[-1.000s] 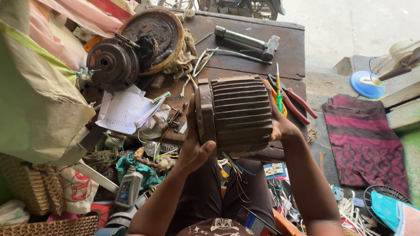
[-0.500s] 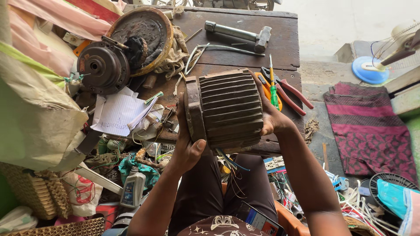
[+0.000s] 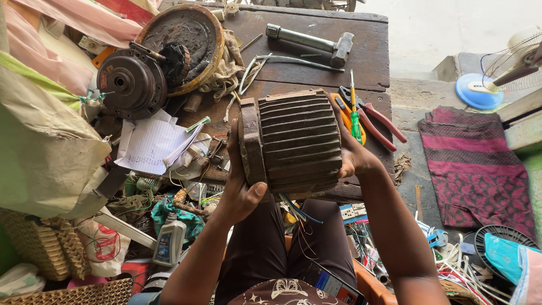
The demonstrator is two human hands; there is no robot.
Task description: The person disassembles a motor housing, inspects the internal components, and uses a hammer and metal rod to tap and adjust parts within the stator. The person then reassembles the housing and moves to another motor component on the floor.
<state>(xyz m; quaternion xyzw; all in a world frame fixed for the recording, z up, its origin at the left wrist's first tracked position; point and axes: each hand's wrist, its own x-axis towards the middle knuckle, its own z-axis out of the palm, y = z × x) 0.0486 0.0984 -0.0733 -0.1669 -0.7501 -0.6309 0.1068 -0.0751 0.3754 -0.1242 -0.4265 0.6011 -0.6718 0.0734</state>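
The dark, rusty ribbed cylinder of cast metal, an electric motor housing (image 3: 293, 141), is held up between both hands above the person's lap and just in front of the near edge of the dark wooden table (image 3: 316, 62). Its long axis runs roughly left to right across the view, tilted a little, with the ribs running along that axis and the thicker end ring facing the left. The left hand (image 3: 241, 189) cups that ringed end from below and outside: the palm sits under the ring, the thumb presses on the lower rim, and the fingers (image 3: 232, 144) reach up the hidden end face. The right hand (image 3: 351, 152) is pressed flat against the opposite end, its fingers spread up behind the housing, so most of them are hidden. Both hands are closed onto the housing, one per end, and neither is nearer than the other; the body of the housing lies between the two palms. Thin wires (image 3: 296, 209) hang from its underside toward the lap. Just right of the right hand, on the table, lie red-handled pliers (image 3: 375, 118) and a green-handled screwdriver (image 3: 354, 113); farther back lies a steel hammer (image 3: 313, 40).
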